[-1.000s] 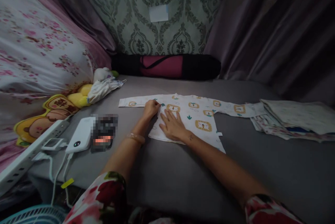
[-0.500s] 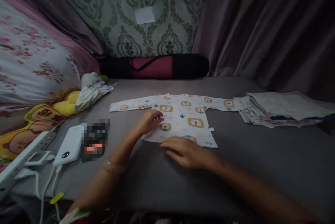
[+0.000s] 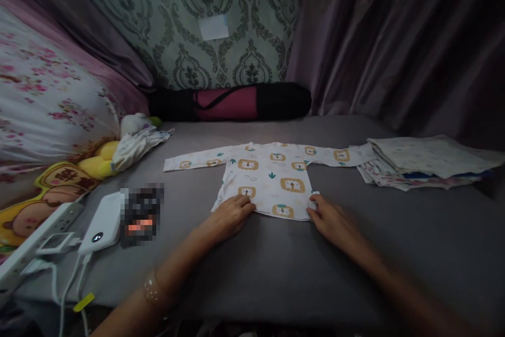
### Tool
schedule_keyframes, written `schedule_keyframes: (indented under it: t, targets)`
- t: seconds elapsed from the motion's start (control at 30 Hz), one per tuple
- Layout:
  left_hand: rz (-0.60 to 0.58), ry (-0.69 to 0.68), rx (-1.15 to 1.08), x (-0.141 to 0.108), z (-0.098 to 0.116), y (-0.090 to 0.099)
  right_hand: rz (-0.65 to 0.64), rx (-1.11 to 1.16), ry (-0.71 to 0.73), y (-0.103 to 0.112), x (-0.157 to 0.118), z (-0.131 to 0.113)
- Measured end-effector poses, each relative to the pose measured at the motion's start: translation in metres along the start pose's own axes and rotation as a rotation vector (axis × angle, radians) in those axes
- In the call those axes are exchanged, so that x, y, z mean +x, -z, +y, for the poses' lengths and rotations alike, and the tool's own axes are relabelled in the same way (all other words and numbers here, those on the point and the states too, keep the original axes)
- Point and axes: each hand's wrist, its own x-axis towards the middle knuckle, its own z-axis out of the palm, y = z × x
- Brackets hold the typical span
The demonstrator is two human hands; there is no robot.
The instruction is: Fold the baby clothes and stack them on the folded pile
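Observation:
A white long-sleeved children's shirt [image 3: 260, 179] with yellow lion faces and green leaf prints lies spread flat, sleeves out to both sides, hem towards me. My left hand [image 3: 234, 213] is on the left part of the hem, its fingers curled together against the cloth; the fingertips are partly hidden. At the right bottom corner, my right hand [image 3: 333, 221] pinches the side edge between thumb and fingers, close to a small white tag. The shirt's right cuff touches a stack of folded clothes [image 3: 434, 155].
The grey bed surface [image 3: 252, 268] carries a white power bank [image 3: 103, 221], a pixelated device [image 3: 142, 216] and a power strip [image 3: 39, 242] with cables at left. Plush toys [image 3: 104, 158] and a crumpled cloth [image 3: 138, 147] lie beyond. A black and magenta roll bag [image 3: 229, 103] lies along the wall.
My right hand has moved right from the middle of the hem to its right corner and now grips it. My left hand has come down onto the left hem.

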Motion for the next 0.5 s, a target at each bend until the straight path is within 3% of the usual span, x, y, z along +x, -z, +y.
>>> schedule_keyframes:
  t: [0.23,0.4,0.5]
  targets:
    - [0.069,-0.008,-0.295,-0.002,-0.006,-0.002,-0.1,0.132,0.015,0.01,0.017,0.019]
    - [-0.01,-0.016,-0.339,0.001,-0.007,0.001,-0.161,0.059,0.061,0.019,0.011,0.019]
    - [-0.05,-0.008,-0.357,0.012,-0.013,0.008,-0.09,-0.03,0.081,0.023,0.016,0.013]
